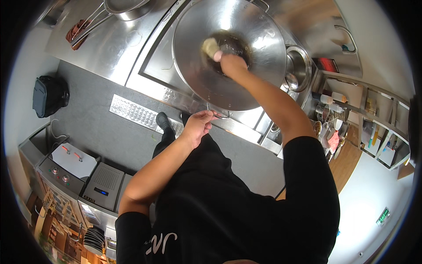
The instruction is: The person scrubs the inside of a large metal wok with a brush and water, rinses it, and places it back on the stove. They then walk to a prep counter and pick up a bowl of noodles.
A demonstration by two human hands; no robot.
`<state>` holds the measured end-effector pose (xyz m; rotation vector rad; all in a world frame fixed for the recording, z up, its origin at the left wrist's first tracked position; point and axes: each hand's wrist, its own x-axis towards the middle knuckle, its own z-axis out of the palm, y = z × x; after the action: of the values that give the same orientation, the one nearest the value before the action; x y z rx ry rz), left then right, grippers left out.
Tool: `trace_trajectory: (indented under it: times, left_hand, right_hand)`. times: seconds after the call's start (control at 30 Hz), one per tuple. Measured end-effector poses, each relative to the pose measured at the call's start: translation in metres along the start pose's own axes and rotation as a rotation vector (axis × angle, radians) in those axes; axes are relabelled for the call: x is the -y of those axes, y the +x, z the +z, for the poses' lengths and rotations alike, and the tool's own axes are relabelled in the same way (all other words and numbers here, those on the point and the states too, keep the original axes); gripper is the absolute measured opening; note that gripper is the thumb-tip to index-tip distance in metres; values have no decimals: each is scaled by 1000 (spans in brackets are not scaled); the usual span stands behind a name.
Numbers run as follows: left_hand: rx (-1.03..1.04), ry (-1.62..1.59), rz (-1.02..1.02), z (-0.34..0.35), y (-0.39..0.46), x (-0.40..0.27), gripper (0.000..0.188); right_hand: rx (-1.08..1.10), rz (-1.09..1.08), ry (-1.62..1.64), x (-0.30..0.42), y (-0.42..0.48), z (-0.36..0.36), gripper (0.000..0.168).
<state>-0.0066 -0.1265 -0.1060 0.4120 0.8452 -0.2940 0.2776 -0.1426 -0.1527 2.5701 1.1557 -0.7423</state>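
A large, wide steel wok [197, 82] lies before me on the cooktop, with dark liquid [232, 44] pooled at its bottom. Over that pool, my right hand [232, 64] grips a pale yellow scrubber [210, 47] against the wok's inner wall. Motion blurs the scrubber, so its exact kind is unclear. At the near rim, the fingers of my left hand [198, 125] are closed on the left end of the wok's wire loop handle [225, 116]. A second loop handle [262, 5] shows at the far rim.
Right of the wok stands a steel pot [299, 67] with a ladle [291, 81] in it, below a faucet [347, 36]. A steel strainer [127, 6] sits on the left counter [108, 43]. A black bin [49, 95] and a perforated floor grate [132, 110] lie left.
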Motion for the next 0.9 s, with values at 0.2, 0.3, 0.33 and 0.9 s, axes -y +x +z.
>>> trace_trajectory:
  times: [0.2,0.3,0.33,0.9]
  left_hand:
    - [-9,-12,3,-3,2,0,10]
    - [5,-26,17,-2,2,3,11]
    - [9,-18,15,-2,3,3,11]
    - [-8,-42,24,0,3,8,10]
  right_hand:
    - [103,704,500,-84,16,-35,45]
    - [235,-67,-101,-61,-62,-33,33]
    - [236,-90,-72,-59,-56,-6,30]
    - [28,-476,501,34,-39,0,36]
